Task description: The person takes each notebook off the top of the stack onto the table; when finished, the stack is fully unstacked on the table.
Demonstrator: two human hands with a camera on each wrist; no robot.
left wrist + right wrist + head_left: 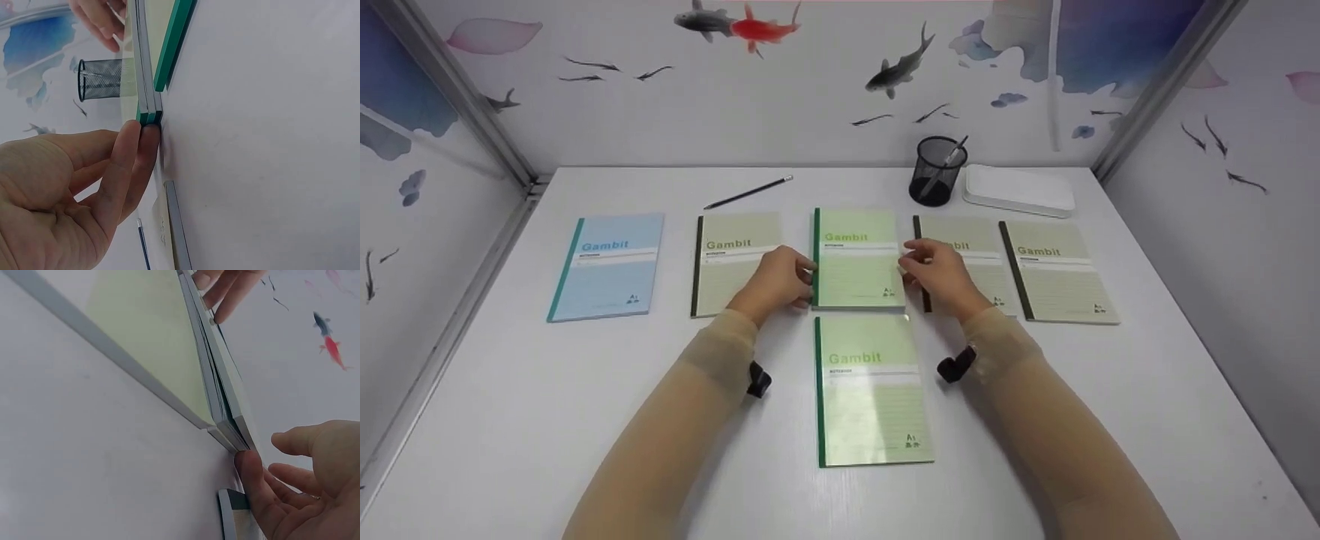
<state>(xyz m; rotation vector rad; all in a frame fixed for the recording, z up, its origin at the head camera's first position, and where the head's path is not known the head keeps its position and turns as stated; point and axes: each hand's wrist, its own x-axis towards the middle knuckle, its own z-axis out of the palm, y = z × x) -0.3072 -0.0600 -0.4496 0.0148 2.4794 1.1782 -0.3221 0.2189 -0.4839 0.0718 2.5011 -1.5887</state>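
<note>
A small stack of notebooks stands mid-table, its top one a light green notebook (856, 274) with a dark green spine. In the left wrist view, the layered spine ends (149, 116) show green, teal and dark. My left hand (781, 279) touches the spine side with its fingertips, fingers slightly bent. On the opposite side my right hand (943, 271) has fingertips at the page edges (229, 430), its thumb apart from them. Another green notebook (874, 412) lies flat just in front of the stack. The right hand partly covers a beige notebook (960, 225).
Left of the stack lie a beige notebook (731, 289) and a blue notebook (607, 281). Another beige notebook (1061, 281) is at the right. A pencil (748, 192), a black mesh cup (931, 187) with a pen and a white case (1020, 191) are along the back.
</note>
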